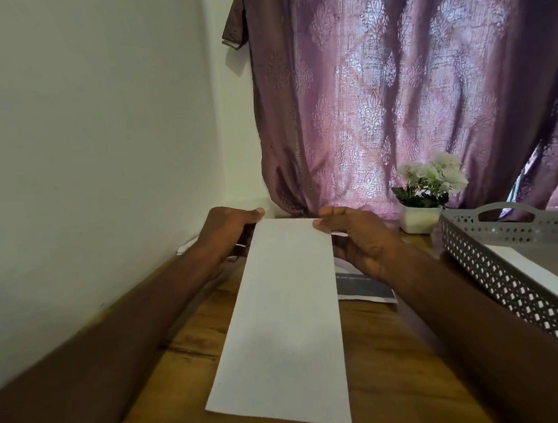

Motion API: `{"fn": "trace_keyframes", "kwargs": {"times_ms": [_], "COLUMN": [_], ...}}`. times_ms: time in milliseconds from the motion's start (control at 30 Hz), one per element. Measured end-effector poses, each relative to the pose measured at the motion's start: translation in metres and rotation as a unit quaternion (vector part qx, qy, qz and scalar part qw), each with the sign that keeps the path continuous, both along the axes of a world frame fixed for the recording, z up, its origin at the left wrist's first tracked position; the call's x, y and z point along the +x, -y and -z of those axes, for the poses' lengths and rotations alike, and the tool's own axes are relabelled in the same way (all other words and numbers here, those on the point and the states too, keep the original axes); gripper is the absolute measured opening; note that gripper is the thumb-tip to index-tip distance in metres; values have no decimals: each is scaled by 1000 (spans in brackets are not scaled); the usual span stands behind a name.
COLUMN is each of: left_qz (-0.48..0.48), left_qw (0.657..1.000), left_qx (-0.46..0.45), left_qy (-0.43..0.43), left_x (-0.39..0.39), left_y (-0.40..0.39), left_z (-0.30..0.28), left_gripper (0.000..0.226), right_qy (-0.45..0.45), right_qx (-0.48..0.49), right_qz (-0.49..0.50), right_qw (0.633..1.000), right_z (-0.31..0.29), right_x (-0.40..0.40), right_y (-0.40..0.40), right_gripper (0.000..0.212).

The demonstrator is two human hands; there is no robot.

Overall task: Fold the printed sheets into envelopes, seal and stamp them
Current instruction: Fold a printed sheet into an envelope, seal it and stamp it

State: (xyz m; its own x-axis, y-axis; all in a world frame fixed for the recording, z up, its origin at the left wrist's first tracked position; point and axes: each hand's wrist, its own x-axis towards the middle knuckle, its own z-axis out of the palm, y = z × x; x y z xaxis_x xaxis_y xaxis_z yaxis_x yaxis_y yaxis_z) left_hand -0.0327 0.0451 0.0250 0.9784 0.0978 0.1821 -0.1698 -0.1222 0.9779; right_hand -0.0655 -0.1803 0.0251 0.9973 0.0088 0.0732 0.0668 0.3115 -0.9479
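A long white folded sheet (282, 317) lies lengthwise down the middle of the wooden table (188, 341), blank side up. My left hand (229, 240) pinches its far left corner between thumb and fingers. My right hand (360, 240) holds the far right corner the same way. A printed sheet with a dark band (365, 288) lies partly hidden under my right hand and the folded sheet. More white paper (188, 246) peeks out beyond my left hand.
A grey perforated tray (505, 277) holding white paper stands at the right. A white pot of white flowers (422, 213) sits at the back by the purple curtain (411, 76). A white wall borders the table on the left.
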Motion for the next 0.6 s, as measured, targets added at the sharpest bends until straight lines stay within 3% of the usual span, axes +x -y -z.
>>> {"fn": "trace_keyframes", "kwargs": {"times_ms": [133,233,367,467,600], "left_qz": [-16,29,125,174,154], "left_qw": [999,988,952,952,971], "left_qx": [30,121,267,245,177], "left_qy": [40,95,80,59,47], "left_x": [0,-1,-6,-4,-1], "left_y": [2,2,3,-1,-8], "left_z": [-3,-12,-14,-13,-14], "left_gripper": [39,46,49,35,23], "right_qy": [-16,-16,2,14,16], "right_qx": [-4,-33,-81,-92,-116], "right_qz": [-13,-34,-66,-65,-44], "right_qw": [1000,999,995,994,992], "right_z": [0,0,1,2,-2], "right_x": [0,-2,-4,-5,-9], "right_y": [2,-1,-13,-15,-9], "right_gripper": [25,27,26,29,25]}}
